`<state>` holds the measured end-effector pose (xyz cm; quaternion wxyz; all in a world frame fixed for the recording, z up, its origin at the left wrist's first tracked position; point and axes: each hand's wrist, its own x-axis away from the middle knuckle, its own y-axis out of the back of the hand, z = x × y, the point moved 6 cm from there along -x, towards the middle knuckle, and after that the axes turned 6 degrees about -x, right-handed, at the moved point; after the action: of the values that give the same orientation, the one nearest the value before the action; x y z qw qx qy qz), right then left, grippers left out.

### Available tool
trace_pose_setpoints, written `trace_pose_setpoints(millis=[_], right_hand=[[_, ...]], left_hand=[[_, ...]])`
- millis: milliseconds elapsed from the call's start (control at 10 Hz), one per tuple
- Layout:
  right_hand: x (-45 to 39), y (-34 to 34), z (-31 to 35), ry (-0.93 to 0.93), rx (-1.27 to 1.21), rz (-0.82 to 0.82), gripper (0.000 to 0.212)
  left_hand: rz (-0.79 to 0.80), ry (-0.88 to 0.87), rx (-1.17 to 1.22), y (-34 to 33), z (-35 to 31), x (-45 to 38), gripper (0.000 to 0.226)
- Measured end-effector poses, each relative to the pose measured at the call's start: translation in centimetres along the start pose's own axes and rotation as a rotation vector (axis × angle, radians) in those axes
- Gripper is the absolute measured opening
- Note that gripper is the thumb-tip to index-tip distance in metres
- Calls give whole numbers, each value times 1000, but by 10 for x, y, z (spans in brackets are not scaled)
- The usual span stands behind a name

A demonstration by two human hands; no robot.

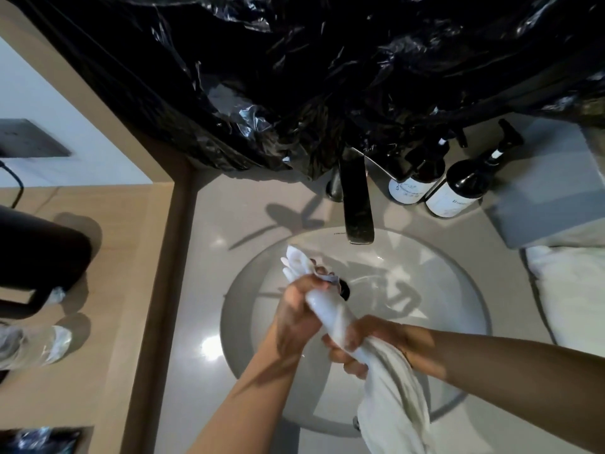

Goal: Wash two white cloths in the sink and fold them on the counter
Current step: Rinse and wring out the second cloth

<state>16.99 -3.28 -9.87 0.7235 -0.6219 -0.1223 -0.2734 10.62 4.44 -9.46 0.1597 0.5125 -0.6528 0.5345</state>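
Note:
A wet white cloth (330, 312) is twisted into a tight roll above the round white sink (458, 299). My left hand (296, 308) grips the upper part of the roll, and one end sticks out past its fingers. My right hand (370, 342) grips the roll lower down, where the loose rest of the cloth hangs toward the sink's near rim. A second white cloth (569, 290) lies on the counter (229, 208) to the right of the sink.
A dark flat faucet (357, 204) reaches over the sink's far rim. Two dark pump bottles (458, 188) stand right of it, beside a grey box (543, 198). Black plastic sheeting (327, 77) hangs over the back. A wooden ledge (154, 290) borders the counter's left.

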Motion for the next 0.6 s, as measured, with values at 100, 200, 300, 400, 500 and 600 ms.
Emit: trace_pose_setpoints(millis=[100,200,300,400,500,600], right_hand=[[15,-1,5,50,43,-33,15],[25,4,10,52,70,-105,16],[25,7,11,-9,68,-200,15],[30,14,12,-77,169,-388,25],[33,13,25,-9,414,-519,58],[43,9,45,174,946,-872,82]], left_hand=[[136,-153,119,-4,4,-10,5],[100,-114,18,1,4,-7,15],[-14,-169,-83,-7,-6,-5,22],[-263,-252,-28,-16,-12,4,39],[-247,-266,2,-22,-21,16,36],[-335,-307,33,-14,-24,21,31]])
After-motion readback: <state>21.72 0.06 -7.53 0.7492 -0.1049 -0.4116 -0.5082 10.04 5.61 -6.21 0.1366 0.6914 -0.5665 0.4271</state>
